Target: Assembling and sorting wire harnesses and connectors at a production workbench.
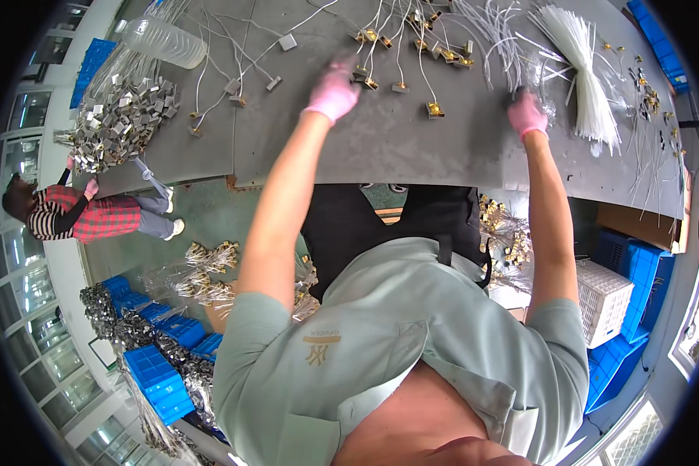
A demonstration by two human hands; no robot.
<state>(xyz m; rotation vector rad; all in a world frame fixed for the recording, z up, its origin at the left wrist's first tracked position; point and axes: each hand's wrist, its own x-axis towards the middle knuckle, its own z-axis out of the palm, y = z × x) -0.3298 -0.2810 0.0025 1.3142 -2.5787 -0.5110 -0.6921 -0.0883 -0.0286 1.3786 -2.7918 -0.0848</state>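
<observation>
Pink gloves cover both of my hands over the grey tabletop [443,155]. My left hand [335,93] is smeared by motion, so its fingers cannot be made out. It is beside several small metal parts with brass-coloured pieces [371,83] and thin white wires. Farther right, my right hand [527,115] reaches the near ends of a loose bunch of white wires [503,46]; its fingertips are blurred, and any grip on them is unclear. One brass-and-metal part [436,110] lies between my hands. A thick bundle of white ties or strands [590,93] lies right of my right hand.
At the left are a heap of small silver metal boxes [124,116] and a clear plastic bottle [165,42]. Another person [85,210] stands at the table's left end. Blue crates [159,380] and a white basket [604,301] flank me. More wired parts [652,101] lie far right.
</observation>
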